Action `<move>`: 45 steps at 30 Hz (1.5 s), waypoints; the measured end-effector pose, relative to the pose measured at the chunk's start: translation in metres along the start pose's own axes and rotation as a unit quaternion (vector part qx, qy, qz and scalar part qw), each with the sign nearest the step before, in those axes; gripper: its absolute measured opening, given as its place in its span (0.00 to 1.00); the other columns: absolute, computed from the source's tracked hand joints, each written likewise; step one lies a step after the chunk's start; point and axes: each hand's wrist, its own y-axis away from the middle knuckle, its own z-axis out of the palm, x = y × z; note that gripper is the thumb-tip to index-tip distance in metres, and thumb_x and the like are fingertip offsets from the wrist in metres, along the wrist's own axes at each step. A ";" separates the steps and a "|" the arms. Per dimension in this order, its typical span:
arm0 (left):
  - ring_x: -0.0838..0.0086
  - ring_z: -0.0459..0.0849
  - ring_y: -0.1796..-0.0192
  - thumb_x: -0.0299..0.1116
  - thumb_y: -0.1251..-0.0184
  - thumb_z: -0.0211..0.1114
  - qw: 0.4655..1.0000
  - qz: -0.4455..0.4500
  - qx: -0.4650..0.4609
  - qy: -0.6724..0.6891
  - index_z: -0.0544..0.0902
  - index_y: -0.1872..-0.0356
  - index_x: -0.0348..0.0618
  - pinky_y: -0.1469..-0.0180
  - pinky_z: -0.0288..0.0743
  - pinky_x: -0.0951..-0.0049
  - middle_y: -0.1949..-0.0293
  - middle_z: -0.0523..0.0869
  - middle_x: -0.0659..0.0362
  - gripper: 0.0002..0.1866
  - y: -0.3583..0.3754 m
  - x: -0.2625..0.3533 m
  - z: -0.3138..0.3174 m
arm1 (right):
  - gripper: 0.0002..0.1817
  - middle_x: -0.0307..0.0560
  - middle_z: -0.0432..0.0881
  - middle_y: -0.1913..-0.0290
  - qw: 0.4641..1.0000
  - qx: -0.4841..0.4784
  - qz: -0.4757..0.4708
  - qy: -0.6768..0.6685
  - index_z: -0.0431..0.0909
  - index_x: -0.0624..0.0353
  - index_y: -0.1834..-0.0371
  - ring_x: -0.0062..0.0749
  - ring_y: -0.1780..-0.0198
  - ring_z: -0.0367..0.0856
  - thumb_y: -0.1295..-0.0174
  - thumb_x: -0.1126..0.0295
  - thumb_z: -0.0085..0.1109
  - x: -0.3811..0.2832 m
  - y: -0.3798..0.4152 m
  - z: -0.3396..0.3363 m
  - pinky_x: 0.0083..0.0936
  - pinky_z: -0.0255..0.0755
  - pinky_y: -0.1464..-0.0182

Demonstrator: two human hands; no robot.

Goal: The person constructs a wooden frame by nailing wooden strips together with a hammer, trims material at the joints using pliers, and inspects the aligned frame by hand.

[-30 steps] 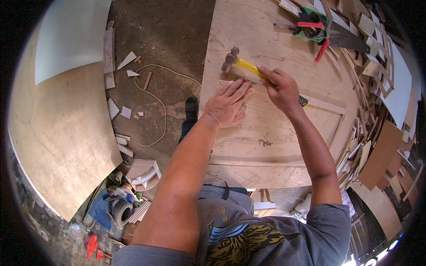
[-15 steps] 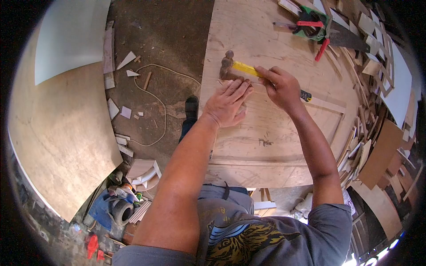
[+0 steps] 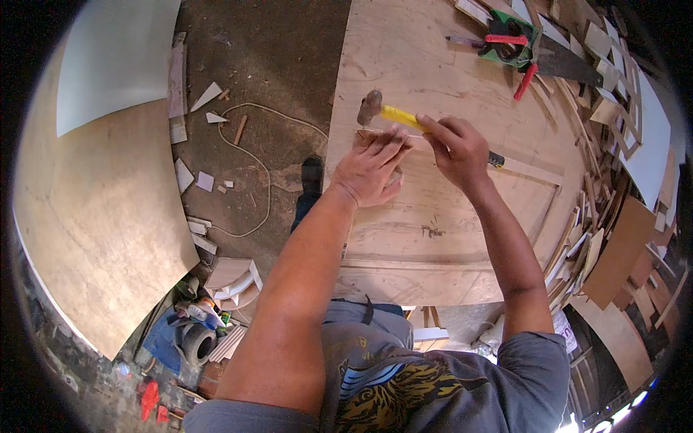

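Observation:
My right hand (image 3: 455, 150) grips the yellow handle of a hammer (image 3: 390, 113), whose metal head hovers just above the left end of a thin wooden strip (image 3: 523, 169). The strip lies across a large plywood panel (image 3: 433, 216) on the workbench. My left hand (image 3: 369, 172) lies flat, palm down, pressing the strip's left end against the panel, fingers pointing toward the hammer head.
A handsaw (image 3: 563, 61) and red-handled tools (image 3: 516, 43) lie at the panel's far right. Wood offcuts (image 3: 606, 216) pile along the right side. On the dirt floor to the left are a cord (image 3: 256, 180), scraps and a big plywood sheet (image 3: 101, 216).
The hammer head dipped toward the strip's end half a second ago and has since risen slightly. My left hand has stayed flat on the strip.

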 end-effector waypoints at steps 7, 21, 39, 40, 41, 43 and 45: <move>0.61 0.69 0.21 0.48 0.37 0.70 1.000 -0.006 0.014 -0.021 0.75 0.23 0.49 0.18 0.59 0.50 0.20 0.68 0.55 0.40 0.002 0.001 0.001 | 0.30 0.35 0.84 0.62 0.995 0.045 -0.077 0.054 0.88 0.36 0.39 0.36 0.63 0.83 0.48 0.75 0.67 0.000 0.005 0.003 0.33 0.79 0.68; 0.58 0.61 0.15 0.50 0.35 0.69 1.000 -0.002 -0.016 0.003 0.69 0.19 0.47 0.15 0.56 0.55 0.16 0.63 0.54 0.43 0.000 0.000 0.000 | 0.23 0.47 0.87 0.61 0.984 -0.011 0.156 -0.083 0.87 0.46 0.34 0.37 0.65 0.86 0.33 0.72 0.71 0.003 0.004 0.002 0.32 0.79 0.61; 0.57 0.64 0.17 0.49 0.34 0.68 1.000 0.008 -0.002 0.011 0.71 0.21 0.46 0.16 0.57 0.50 0.18 0.66 0.53 0.41 0.000 -0.002 0.003 | 0.22 0.44 0.87 0.59 0.991 -0.082 0.105 -0.033 0.85 0.36 0.34 0.48 0.60 0.88 0.32 0.67 0.66 0.008 -0.005 0.002 0.44 0.81 0.62; 0.57 0.64 0.16 0.49 0.34 0.67 1.000 0.014 0.001 0.012 0.71 0.21 0.46 0.16 0.57 0.50 0.18 0.66 0.53 0.41 0.000 -0.003 0.002 | 0.23 0.44 0.87 0.58 0.991 -0.098 0.092 -0.026 0.85 0.35 0.34 0.48 0.60 0.88 0.32 0.67 0.66 0.008 -0.002 0.001 0.44 0.81 0.62; 0.56 0.63 0.16 0.49 0.34 0.67 1.000 0.008 -0.002 0.013 0.71 0.21 0.46 0.16 0.57 0.50 0.18 0.66 0.53 0.41 -0.001 -0.003 0.001 | 0.23 0.44 0.87 0.58 0.990 -0.113 0.080 -0.019 0.85 0.35 0.34 0.48 0.60 0.88 0.32 0.67 0.66 0.007 0.001 0.001 0.44 0.81 0.62; 0.56 0.63 0.16 0.49 0.34 0.67 1.000 -0.002 -0.011 0.021 0.71 0.21 0.46 0.16 0.57 0.50 0.18 0.67 0.52 0.40 -0.001 0.000 -0.002 | 0.23 0.45 0.87 0.60 0.993 -0.080 0.080 -0.026 0.86 0.39 0.34 0.45 0.62 0.87 0.33 0.69 0.68 0.007 -0.004 0.000 0.39 0.80 0.63; 0.56 0.64 0.17 0.49 0.34 0.67 1.000 0.004 -0.004 0.013 0.72 0.22 0.46 0.16 0.57 0.50 0.19 0.67 0.52 0.40 0.000 -0.001 0.000 | 0.22 0.45 0.86 0.62 0.995 -0.068 0.073 -0.017 0.87 0.41 0.35 0.44 0.64 0.87 0.33 0.70 0.69 0.008 -0.004 0.000 0.37 0.79 0.63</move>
